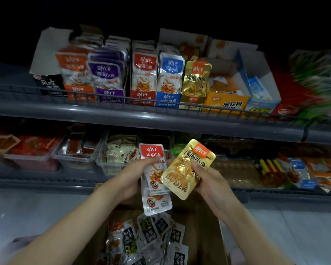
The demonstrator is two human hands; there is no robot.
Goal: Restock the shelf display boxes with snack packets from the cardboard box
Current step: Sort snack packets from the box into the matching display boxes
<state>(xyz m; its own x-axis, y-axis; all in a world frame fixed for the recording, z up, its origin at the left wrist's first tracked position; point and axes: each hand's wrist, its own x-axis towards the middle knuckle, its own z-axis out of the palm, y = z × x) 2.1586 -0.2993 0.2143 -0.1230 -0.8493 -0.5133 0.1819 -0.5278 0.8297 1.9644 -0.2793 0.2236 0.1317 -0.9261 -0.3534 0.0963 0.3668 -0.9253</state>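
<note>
My left hand (137, 175) grips a small stack of red-and-silver fish snack packets (154, 175), held upright over the cardboard box (204, 226). My right hand (208, 181) pinches a gold packet (187, 169), tilted and overlapping the red ones. Both hands are in front of the lower shelf. The box below holds several loose black-and-silver packets (151, 238). On the upper shelf stand display boxes in a row: orange (75, 73), purple (107, 77), red (144, 77), blue (169, 77) and gold (196, 79).
A wire rail (122, 98) runs along the upper shelf's front edge. Right of the gold display box sit a yellow box (225, 103) and a nearly empty blue-and-white box (260, 88). Clear plastic tubs (78, 150) of snacks line the lower shelf. Pale floor lies on both sides.
</note>
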